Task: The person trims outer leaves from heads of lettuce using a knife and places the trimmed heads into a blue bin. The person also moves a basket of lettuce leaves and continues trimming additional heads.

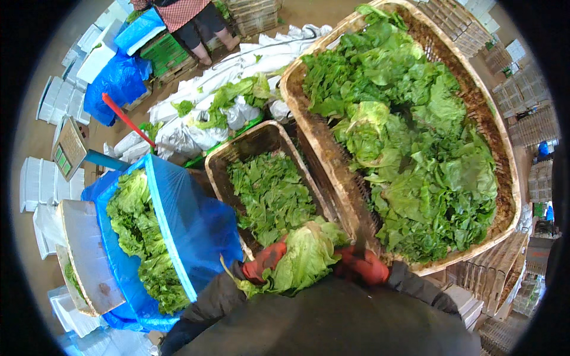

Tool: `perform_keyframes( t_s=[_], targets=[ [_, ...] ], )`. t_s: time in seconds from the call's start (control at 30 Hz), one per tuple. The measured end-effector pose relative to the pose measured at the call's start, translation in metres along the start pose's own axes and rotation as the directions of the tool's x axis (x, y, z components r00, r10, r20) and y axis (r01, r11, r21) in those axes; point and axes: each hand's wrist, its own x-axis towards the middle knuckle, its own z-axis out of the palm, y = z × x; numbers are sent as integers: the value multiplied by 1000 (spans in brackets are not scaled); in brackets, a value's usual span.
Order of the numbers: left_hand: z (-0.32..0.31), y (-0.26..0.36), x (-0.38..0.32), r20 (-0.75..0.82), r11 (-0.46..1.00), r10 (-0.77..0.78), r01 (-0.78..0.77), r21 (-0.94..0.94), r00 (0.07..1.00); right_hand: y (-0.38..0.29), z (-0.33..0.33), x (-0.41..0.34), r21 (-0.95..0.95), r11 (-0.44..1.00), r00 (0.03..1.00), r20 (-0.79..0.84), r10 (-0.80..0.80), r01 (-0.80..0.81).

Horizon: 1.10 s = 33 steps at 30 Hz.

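Observation:
A head of leafy lettuce (307,251) is held close against my dark apron, over the near end of the small crate. My left hand (266,261), in a red glove, grips it from the left side. At its right side is my right hand (366,267), also red-gloved, with the fingers curled. A dark, blurred, blade-like tool (359,242) stands up from that hand; its exact kind is unclear. The small plastic crate (213,171) before me contains loose lettuce leaves (274,191). The large soiled crate (505,129) at the right contains many lettuce heads (367,133).
At left, a box lined with blue plastic (191,222) contains lettuce, beside a scale display (69,149) on a post. A red stick (127,119) slants behind it. White sacks (200,95) lie beyond the crates. Another person (196,22) stands farther off, near stacked foam boxes (62,100).

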Motion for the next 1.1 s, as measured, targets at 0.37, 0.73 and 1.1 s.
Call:
perform_keyframes(
  t_s=[0.37,0.73,1.1],
  targets=[
    [6,19,-70,-147,913,272,-207,351,951,-92,-12,108,-797,585,988,138,-66,151],
    [-40,22,-59,-426,909,399,-412,66,812,-97,56,124,-526,635,748,1,-664,566],
    [-18,65,-50,-101,733,300,-161,661,948,-100,20,117,-2,933,923,147,-355,359]
  ],
)
